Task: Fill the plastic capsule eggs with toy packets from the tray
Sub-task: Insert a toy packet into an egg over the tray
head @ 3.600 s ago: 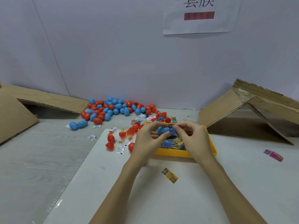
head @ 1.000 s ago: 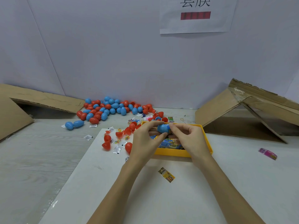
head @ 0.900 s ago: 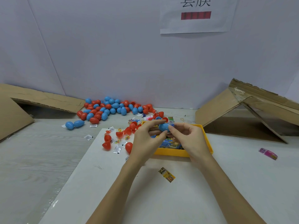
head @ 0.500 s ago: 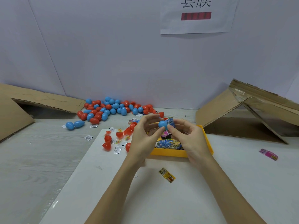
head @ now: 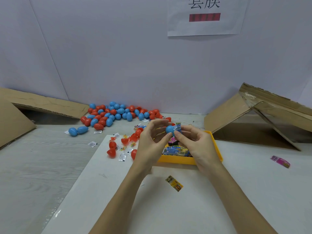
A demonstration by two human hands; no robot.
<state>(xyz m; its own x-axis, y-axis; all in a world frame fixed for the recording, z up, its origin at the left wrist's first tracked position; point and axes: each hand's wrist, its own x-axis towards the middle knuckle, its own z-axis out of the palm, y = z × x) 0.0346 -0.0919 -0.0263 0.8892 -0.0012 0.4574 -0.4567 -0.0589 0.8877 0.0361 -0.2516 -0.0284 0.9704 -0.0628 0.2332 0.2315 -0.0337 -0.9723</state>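
hands meet over the yellow tray (head: 217, 146), both raised a little above it. left hand (head: 150, 146) has its thumb and fingers curled round a blue capsule half (head: 169, 129), pinching it from the left. right hand (head: 195, 144) pinches a small blue toy packet (head: 178, 128) that sits right against the open side of the capsule half, touching it; whether any of it is inside yet, i cannot tell. more printed packets (head: 175, 151) lie in the tray under the hands, blue and yellow ones, with a dark pinkish one just behind them.

the tray stands on a white sheet (head: 168, 208) spread over the grey bench (head: 33, 166). on the sheet just left of the left hand lie several loose red capsule halves (head: 111, 152), mixed with little clear packets and white paper slips (head: 122, 157). near the wall, well behind them, a heap of closed red and blue eggs (head: 114, 115) spreads out, and two blue eggs (head: 77, 130) lie apart at its left. one yellow packet (head: 174, 183) lies on the sheet between the forearms, near the tray's front edge. a pink packet (head: 280, 161) lies far off to the right. folded cardboard (head: 253, 115) leans at the right, more cardboard (head: 25, 112) at the left, and a paper sign (head: 205, 16) hangs on the wall.
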